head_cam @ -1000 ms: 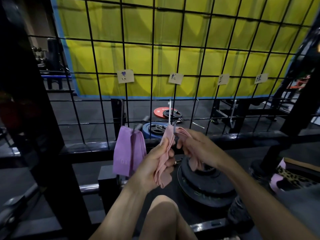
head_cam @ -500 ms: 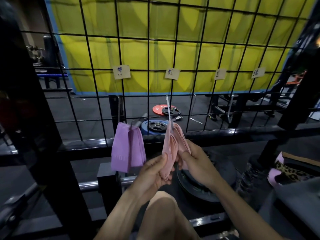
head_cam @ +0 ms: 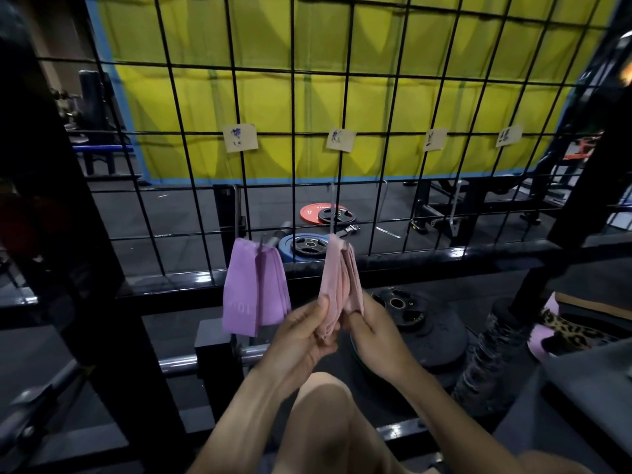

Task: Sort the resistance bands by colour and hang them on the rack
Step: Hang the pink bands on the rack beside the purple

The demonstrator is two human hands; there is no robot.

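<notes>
- Since a second ago the pink bands [head_cam: 338, 285] have gone from being bunched between the hands to hanging straight down from a hook, and both hands have dropped to their lower ends.
- The left hand [head_cam: 304, 331] pinches the bottom of the pink bands between thumb and curled fingers.
- The right hand [head_cam: 371, 331], at 3 o'clock of the left, grips the bands' right-hand edge with its fingertips.
- The pink bands are pale, flat loops gathered in several layers, fanned a little at the bottom.
- At 9 o'clock of them the purple bands [head_cam: 254, 285] hang from their own hook, with faint white print low on the front loop.
- Both sets hang on the black wire rack [head_cam: 379, 97], each below a paper label [head_cam: 240, 137].
</notes>
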